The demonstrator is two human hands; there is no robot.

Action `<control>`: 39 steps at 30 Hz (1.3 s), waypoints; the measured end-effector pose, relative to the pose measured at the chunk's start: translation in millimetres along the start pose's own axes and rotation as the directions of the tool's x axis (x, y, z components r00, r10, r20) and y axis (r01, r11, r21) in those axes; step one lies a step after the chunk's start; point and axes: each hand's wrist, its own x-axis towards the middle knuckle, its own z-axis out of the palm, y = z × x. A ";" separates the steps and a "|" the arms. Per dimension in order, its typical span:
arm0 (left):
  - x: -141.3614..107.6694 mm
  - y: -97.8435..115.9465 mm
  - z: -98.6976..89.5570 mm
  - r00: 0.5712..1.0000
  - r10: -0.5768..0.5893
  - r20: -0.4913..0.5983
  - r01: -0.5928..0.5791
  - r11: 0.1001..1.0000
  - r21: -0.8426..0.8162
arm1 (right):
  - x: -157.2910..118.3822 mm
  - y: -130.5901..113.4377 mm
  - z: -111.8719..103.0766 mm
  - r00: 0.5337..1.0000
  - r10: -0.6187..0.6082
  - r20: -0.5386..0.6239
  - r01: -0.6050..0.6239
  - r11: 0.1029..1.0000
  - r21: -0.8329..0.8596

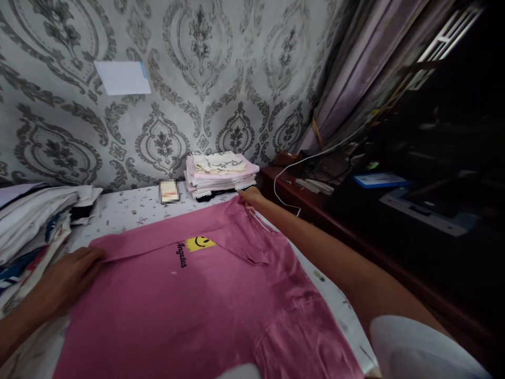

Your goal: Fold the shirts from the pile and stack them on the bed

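A pink shirt (pixel 177 305) with a yellow smiley patch and dark lettering lies spread on a white patterned cloth (pixel 118 210). Its far side is folded over in a long strip. My left hand (pixel 81 271) holds the folded edge at the left, fingers closed on it. With my arm stretched out, my right hand (pixel 251 197) pinches the shirt's far right corner, close to the stack of folded clothes (pixel 221 176). The lower right part of the shirt is wrinkled.
Piled clothes (pixel 31 226) lie at the left. A small pale box (pixel 169 191) stands near the wall. Right of the cloth is a dark red wooden surface (pixel 292 195) with a white cable (pixel 276 181) and a blue-and-white item (pixel 381 180).
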 end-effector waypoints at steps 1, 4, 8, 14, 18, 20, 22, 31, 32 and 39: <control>-1.6 -0.2 -1.6 1.000 0.004 -0.017 -0.004 1.000 -0.021 | 8.5 -0.9 3.7 0.999 0.040 0.011 -0.040 0.999 0.002; -7.1 -5.1 -0.3 0.995 -0.009 -0.101 0.001 0.997 -0.073 | 23.9 1.3 9.1 0.993 0.109 0.051 -0.109 0.994 0.008; -9.8 -16.7 10.8 0.998 -0.041 -0.054 0.034 0.993 -0.111 | 32.7 5.4 9.1 0.980 0.173 0.101 -0.178 0.983 0.045; -5.0 -20.4 19.3 1.000 -0.025 -0.013 0.024 0.997 -0.078 | 36.5 15.5 4.5 0.961 0.233 0.150 -0.258 0.950 0.178; -4.0 -15.7 16.6 1.000 -0.025 0.016 0.026 0.997 -0.073 | 36.0 26.0 2.6 0.952 0.249 0.176 -0.288 0.922 0.257; -2.2 -13.2 10.0 0.995 -0.058 0.087 0.065 0.994 -0.089 | 37.0 29.5 2.3 0.950 0.251 0.185 -0.296 0.912 0.282; 2.9 -10.6 -0.3 0.976 -0.129 0.178 0.158 0.975 -0.156 | 38.7 31.0 2.4 0.950 0.246 0.190 -0.295 0.907 0.300; 51.5 -12.9 -5.3 0.950 -0.298 0.091 0.296 0.955 0.031 | 34.0 32.3 9.7 0.976 0.178 0.121 -0.205 0.940 0.272; 54.4 -15.6 -1.6 0.949 -0.294 0.113 0.290 0.956 0.053 | 32.5 33.2 10.2 0.979 0.170 0.111 -0.194 0.945 0.265; 57.0 -34.0 5.3 0.944 -0.300 0.136 0.284 0.951 0.125 | 25.0 34.2 9.9 0.991 0.124 0.060 -0.134 0.964 0.229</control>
